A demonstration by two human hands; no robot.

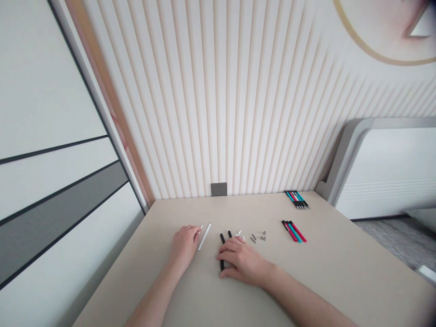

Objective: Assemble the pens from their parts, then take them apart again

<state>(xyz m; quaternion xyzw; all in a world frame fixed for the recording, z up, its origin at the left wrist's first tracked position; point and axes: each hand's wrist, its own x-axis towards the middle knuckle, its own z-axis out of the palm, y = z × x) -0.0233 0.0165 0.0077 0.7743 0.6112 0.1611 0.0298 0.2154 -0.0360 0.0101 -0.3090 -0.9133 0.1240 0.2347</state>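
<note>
My left hand (185, 240) rests on the table with its fingers curled together. A thin white stick, like a pen refill, pokes out by its fingertips, mostly hidden. Just right of that hand lies a second white stick (205, 236). My right hand (240, 260) spreads bent fingers over a black pen barrel (222, 265), touching it. Another black barrel (230, 234) shows behind the fingers, partly covered. Beyond the right hand are small white cone-like parts (239, 233), short grey springs (253, 238) and small silvery parts (263, 236).
At the right of the beige table (190, 295) lie several red, teal and black pen barrels (294, 231). Farther back is a row of pens (297, 200). A ribbed wall with a dark socket (219, 189) borders the back edge. A bed headboard (384, 168) stands right.
</note>
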